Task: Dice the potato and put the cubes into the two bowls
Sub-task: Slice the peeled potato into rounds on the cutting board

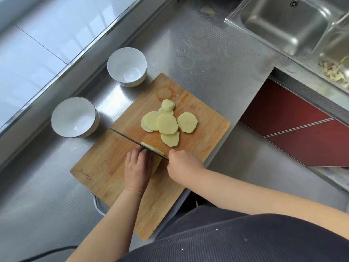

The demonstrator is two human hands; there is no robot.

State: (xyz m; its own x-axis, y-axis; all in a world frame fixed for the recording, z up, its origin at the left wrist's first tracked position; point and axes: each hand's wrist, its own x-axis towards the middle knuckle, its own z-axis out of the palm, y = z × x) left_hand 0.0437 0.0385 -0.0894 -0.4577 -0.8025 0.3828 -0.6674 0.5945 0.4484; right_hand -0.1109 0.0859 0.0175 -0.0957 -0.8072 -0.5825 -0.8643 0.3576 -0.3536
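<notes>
Fingers of the left hand (137,167) curl on a pale potato slice (153,148); the right hand (182,164) grips the dark knife (128,138). Two empty white bowls (75,117) stand beside the wooden board (105,163).

A steel counter (207,59) with a dimpled, stained top fills most of the view and catches soft daylight. Beyond the hands to the left, a metal ledge (105,35) runs along pale tiles (37,35) that reflect a window. Far right of the hands, a steel sink (283,25) is set into the counter, with vegetable scraps (334,70) in a second basin beside it. Right of the hands, below the counter edge, lie red floor tiles (302,133).
</notes>
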